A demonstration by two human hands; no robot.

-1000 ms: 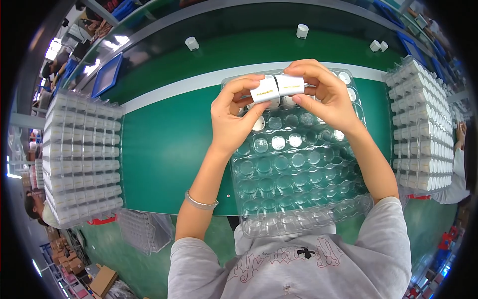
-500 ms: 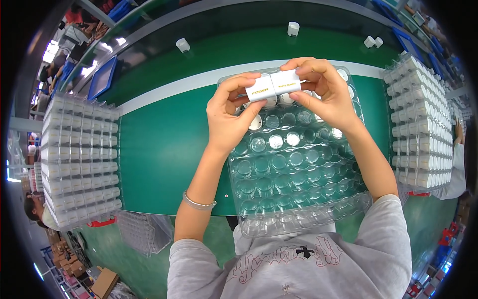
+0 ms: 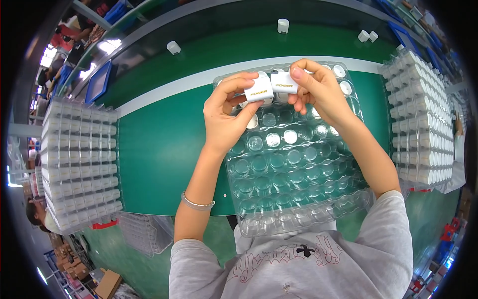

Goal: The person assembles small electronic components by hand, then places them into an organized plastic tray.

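My left hand (image 3: 223,112) pinches a small white rounded casing (image 3: 259,89) with gold print between thumb and fingers. Beside it, a second white casing (image 3: 284,83), also with gold print, is gripped by my right hand (image 3: 322,92) with the thumb on its upper right side. The two casings are side by side, print toward me; I cannot tell whether they touch. Below both hands lies a clear plastic tray (image 3: 289,172) with rows of round pockets. White pieces fill some far pockets, partly hidden by my hands; the near pockets hold nothing.
Tall stacks of clear trays full of white pieces stand at left (image 3: 82,164) and right (image 3: 423,124) on the green table (image 3: 159,159). On the dark green strip (image 3: 224,40) beyond the white edge are several loose white pieces (image 3: 283,26). A blue tray (image 3: 98,82) is at far left.
My right hand has turned its casing, so different gold print shows and the thumb is on top. The loose pieces on the far strip have shifted slightly left.
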